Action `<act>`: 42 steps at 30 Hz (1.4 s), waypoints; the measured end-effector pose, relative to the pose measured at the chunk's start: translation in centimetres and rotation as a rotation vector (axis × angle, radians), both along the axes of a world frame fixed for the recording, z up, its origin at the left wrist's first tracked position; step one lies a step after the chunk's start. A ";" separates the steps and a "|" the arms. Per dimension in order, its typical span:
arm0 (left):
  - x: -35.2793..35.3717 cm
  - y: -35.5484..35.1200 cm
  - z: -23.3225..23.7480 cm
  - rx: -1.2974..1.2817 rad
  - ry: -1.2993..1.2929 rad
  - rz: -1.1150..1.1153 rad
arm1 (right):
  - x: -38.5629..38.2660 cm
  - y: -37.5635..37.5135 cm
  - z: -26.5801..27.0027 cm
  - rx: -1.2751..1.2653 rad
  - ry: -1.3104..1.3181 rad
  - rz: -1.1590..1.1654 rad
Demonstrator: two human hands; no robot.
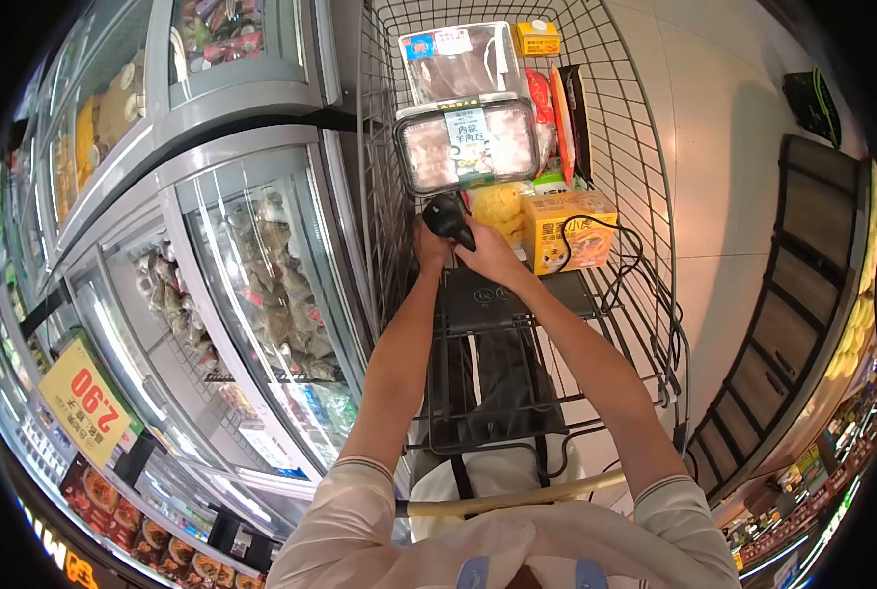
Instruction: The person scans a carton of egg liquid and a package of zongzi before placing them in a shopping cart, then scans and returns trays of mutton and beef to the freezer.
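From my end, the black device (445,218) sits near the middle of the frame, above the basket of the cart (672,196). The right hand (493,257) looks curled around its lower end; the left hand (431,245) is tucked in beside it, and I can't tell whether those fingers grip or merely rest.

My first worry is a slip: with so little of the device visibly enclosed, a loose grip could drop it among the groceries. Next is the cord (640,257), looping over the box (571,233) right of the hands; a sleeve or wrist catching it could drag the box askew. I can't see where it ends.

Just above the device, the tray (468,147) overlaps the pack (458,61) behind it, so a knock could slide it down onto the yellow bag (497,208). Leftward, the cart's mesh leaves the left knuckles little room, and a sideways jerk could scrape them.
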State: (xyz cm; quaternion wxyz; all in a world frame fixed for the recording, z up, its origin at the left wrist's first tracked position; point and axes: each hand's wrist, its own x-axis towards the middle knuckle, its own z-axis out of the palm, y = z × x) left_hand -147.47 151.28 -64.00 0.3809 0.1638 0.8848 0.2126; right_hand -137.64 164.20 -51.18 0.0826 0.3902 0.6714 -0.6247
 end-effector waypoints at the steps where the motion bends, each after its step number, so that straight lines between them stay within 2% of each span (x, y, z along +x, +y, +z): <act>1: -0.5 0.2 0.9 0.007 -0.060 0.030 | 0.2 0.3 1.2 0.027 0.027 -0.025; 2: -1.2 0.4 1.7 0.018 -0.122 0.057 | 0.0 0.2 2.3 0.058 0.053 -0.051; 3: -1.3 -0.2 0.4 0.053 -0.178 0.086 | 0.0 0.5 3.5 0.052 0.069 -0.046; 5: -1.3 -1.5 -5.3 0.137 -0.311 0.139 | 1.1 1.2 5.6 0.057 0.085 -0.030; 7: -1.5 -0.1 -6.7 -0.223 -0.135 -0.097 | 1.9 1.7 8.6 0.020 0.036 -0.039; 9: -0.9 2.0 -7.7 -0.186 -0.120 -0.006 | 2.7 1.4 11.6 -0.010 0.027 -0.091; 10: 0.2 2.6 -7.7 -0.180 -0.122 0.038 | 3.6 1.0 11.9 0.011 0.069 -0.068; 13: 0.6 1.2 -6.0 -0.210 -0.093 0.208 | 5.7 0.1 14.2 -0.275 0.055 -0.163; 14: -1.5 0.7 -5.2 -0.183 -0.431 0.255 | 5.9 0.2 14.8 -0.296 0.060 -0.140; 16: -1.0 0.4 -3.0 -0.195 -0.283 0.201 | 6.0 0.2 16.5 -0.225 0.041 -0.099; 17: -0.5 0.9 -1.5 -0.194 -0.204 0.161 | 6.0 0.0 17.1 -0.167 0.059 -0.094; 18: -0.4 1.8 2.4 -0.155 -0.171 0.143 | 5.7 0.1 18.7 -0.002 0.029 -0.049; 19: -0.3 3.1 7.9 -0.111 -0.136 0.124 | 5.9 0.0 19.2 0.060 0.078 -0.064; 21: 0.0 4.9 16.7 0.005 -0.225 0.223 | 5.7 -0.4 22.4 -0.031 0.096 -0.248; 23: 0.4 4.1 19.5 0.204 -0.443 0.275 | 5.1 -0.8 26.4 0.017 0.118 -0.410; 25: 0.5 3.3 26.8 0.526 -0.707 0.428 | 5.5 -1.6 29.2 0.190 0.248 -0.519; 27: -0.3 1.4 35.2 0.663 -0.737 0.367 | 5.4 -2.5 34.5 0.107 0.326 -0.716; 29: -1.1 -1.6 41.2 0.780 -0.750 0.384 | 6.3 -4.1 39.9 -0.057 0.357 -0.738; 31: -1.8 -5.8 45.6 0.876 -0.741 0.500 | 6.8 -6.3 44.4 -0.093 0.422 -0.616; 32: -2.4 -7.8 48.0 0.982 -0.802 0.488 | 6.7 -7.9 45.8 -0.105 0.430 -0.543; 35: -3.7 -13.7 54.1 1.145 -0.738 0.632 | 5.6 -12.6 49.3 -0.127 0.505 -0.298; 37: -4.7 -17.2 55.6 1.196 -0.574 0.676 | 4.7 -15.1 48.5 0.009 0.596 -0.017; 42: -5.1 -23.5 59.0 1.282 -0.373 0.833 | 0.9 -21.2 49.5 0.069 0.626 0.284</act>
